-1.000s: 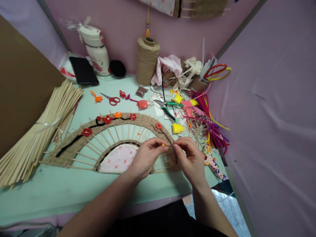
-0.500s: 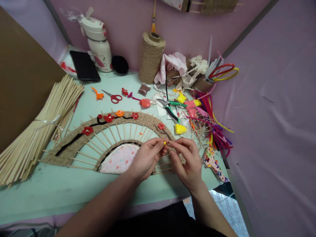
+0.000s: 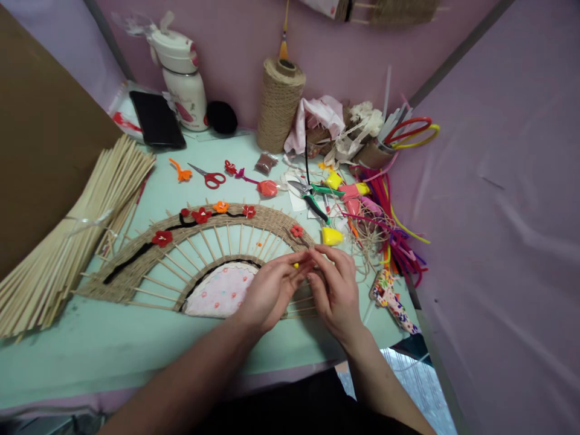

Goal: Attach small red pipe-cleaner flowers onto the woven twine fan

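Observation:
My left hand (image 3: 270,290) is closed, with a small yellow ball (image 3: 296,265) at its fingertips that looks like soft clay. Against those fingertips rest the bent fingers of my right hand (image 3: 338,293); whatever they pinch is hidden. Under both hands lies a fan-shaped weaving (image 3: 278,219) of thin sticks and brown twine, its right part covered. Red and orange flowers (image 3: 202,215) and a black branch line decorate its arch. A coral flower (image 3: 296,231) sits just beyond my fingers. White dotted cloth (image 3: 217,292) fills the inner half circle.
Green-handled pliers (image 3: 312,199), yellow lumps (image 3: 332,236) and loose twine lie beyond my right hand. Fuzzy coloured stems (image 3: 399,241) heap at the right edge. A twine spool (image 3: 281,106) and white bottle (image 3: 185,90) stand behind. Bundled sticks (image 3: 67,241) lie left, red scissors (image 3: 212,179) farther back.
My right hand has shifted slightly left and closer to my left hand. The yellow ball has moved a little left and down, deeper between the left fingers.

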Available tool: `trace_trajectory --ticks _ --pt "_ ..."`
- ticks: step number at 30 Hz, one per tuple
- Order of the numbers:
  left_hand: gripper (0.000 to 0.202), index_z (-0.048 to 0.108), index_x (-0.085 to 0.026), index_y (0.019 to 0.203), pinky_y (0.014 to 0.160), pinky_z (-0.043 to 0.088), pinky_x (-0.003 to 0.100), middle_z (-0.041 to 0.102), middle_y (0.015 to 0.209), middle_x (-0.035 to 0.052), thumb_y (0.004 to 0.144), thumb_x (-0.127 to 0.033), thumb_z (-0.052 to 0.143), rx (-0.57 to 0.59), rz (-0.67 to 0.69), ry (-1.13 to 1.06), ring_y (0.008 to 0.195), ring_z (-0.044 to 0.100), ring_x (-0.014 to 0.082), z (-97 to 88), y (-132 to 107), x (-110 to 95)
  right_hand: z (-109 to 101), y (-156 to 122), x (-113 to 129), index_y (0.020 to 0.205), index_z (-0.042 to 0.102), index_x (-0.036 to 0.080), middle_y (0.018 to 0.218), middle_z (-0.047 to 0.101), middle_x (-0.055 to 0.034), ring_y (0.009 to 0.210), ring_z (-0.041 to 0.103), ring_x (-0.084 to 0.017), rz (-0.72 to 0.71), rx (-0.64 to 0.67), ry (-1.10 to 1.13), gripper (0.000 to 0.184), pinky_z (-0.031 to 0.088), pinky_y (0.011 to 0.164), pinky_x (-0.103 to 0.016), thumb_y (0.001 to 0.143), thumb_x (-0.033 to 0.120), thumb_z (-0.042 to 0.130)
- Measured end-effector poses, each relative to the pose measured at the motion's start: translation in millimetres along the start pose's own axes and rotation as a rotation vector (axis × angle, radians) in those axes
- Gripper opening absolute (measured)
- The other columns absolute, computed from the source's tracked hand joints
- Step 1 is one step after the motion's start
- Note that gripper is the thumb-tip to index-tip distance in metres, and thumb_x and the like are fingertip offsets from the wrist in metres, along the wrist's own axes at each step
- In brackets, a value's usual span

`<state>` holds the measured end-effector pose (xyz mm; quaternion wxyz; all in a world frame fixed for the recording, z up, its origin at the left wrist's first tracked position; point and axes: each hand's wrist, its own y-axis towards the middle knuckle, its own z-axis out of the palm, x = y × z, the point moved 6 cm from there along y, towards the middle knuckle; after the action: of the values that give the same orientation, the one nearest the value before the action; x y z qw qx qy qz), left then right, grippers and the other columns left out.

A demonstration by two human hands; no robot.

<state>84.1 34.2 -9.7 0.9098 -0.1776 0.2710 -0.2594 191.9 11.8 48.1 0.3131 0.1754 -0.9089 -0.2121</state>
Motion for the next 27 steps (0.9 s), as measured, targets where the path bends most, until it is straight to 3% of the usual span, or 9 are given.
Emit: trace_trajectory --ticks 4,7,9,14,17,20,24,27 --pt "0.028 0.072 -0.011 0.101 0.108 0.041 0.035 0.07 0.117 0.0132 0.087 -0.02 0.05 0.026 -0.036 -0.14 0.12 0.059 0.0217 3.7 -4.2 1.8 8.1 -2.5 -1.6 0.15 0.031 0.027 0.146 0.044 -0.0123 0.138 0.036 -0.031 -0.027 0.058 -0.062 0.055 0.031 0.11 -0.059 0.098 0.04 0.042" --pt "0.038 0.066 -0.015 0.118 0.115 0.032 0.036 0.061 0.134 0.0114 0.096 -0.034 0.042 0.115 -0.071 -0.178 0.133 0.049 0.021 11.6 -10.1 3.5 18.6 -5.4 3.9 0.155 0.017 0.021 0.157 0.029 -0.0156 0.148 0.014 -0.036 -0.022 0.183 -0.169 0.073 0.018 0.113 -0.067 0.095 0.059 0.034" --pt "0.049 0.06 -0.019 0.129 0.118 0.028 0.039 0.054 0.142 0.0106 0.097 -0.047 0.038 0.188 -0.087 -0.179 0.14 0.04 0.0221 17.1 -13.3 2.0 25.3 -9.1 14.6 0.155 0.012 0.016 0.158 0.024 -0.0184 0.149 0.009 -0.037 -0.077 0.28 -0.194 0.085 0.016 0.113 -0.067 0.091 0.067 0.034" --pt "0.079 0.047 -0.016 0.141 0.119 0.021 0.04 0.047 0.148 0.0136 0.089 -0.071 0.026 0.253 -0.011 -0.192 0.146 0.028 0.0237 19.7 -13.7 -17.0 28.6 -20.0 36.7 0.154 0.008 0.008 0.154 0.033 -0.0221 0.147 0.024 -0.03 -0.338 0.451 -0.077 0.101 0.029 0.116 -0.05 0.085 0.073 0.044" --pt "0.087 0.047 -0.013 0.141 0.119 0.021 0.038 0.046 0.148 0.0151 0.085 -0.076 0.024 0.293 -0.052 -0.215 0.145 0.029 0.0243 23.4 -14.7 -16.0 23.1 -14.5 24.6 0.154 0.01 0.01 0.152 0.036 -0.0227 0.146 0.025 -0.031 -0.284 0.391 -0.178 0.099 0.024 0.116 -0.056 0.085 0.072 0.044" --pt "0.089 0.046 -0.017 0.142 0.118 0.023 0.041 0.048 0.147 0.0146 0.084 -0.079 0.02 0.324 -0.15 -0.22 0.144 0.031 0.0256 27.6 -15.3 -5.3 22.4 -10.6 24.6 0.153 0.012 0.007 0.155 0.029 -0.025 0.148 0.017 -0.034 -0.253 0.358 -0.213 0.104 0.019 0.116 -0.059 0.082 0.077 0.04" --pt "0.091 0.042 -0.013 0.144 0.117 0.025 0.038 0.049 0.146 0.0165 0.084 -0.078 0.02 0.243 -0.056 -0.255 0.142 0.036 0.0245 21.1 -10.0 -13.4 30.8 -18.3 45.1 0.151 0.02 0.005 0.152 0.037 -0.0228 0.147 0.023 -0.029 -0.411 0.456 -0.12 0.105 0.025 0.118 -0.049 0.081 0.079 0.04" --pt "0.09 0.042 -0.011 0.144 0.116 0.027 0.036 0.048 0.147 0.017 0.086 -0.076 0.021 0.231 -0.058 -0.282 0.141 0.038 0.0241 18.7 -9.1 -15.3 29.3 -14.2 37.1 0.152 0.022 0.008 0.151 0.039 -0.0216 0.146 0.026 -0.031 -0.295 0.429 -0.202 0.101 0.023 0.117 -0.053 0.081 0.078 0.041"
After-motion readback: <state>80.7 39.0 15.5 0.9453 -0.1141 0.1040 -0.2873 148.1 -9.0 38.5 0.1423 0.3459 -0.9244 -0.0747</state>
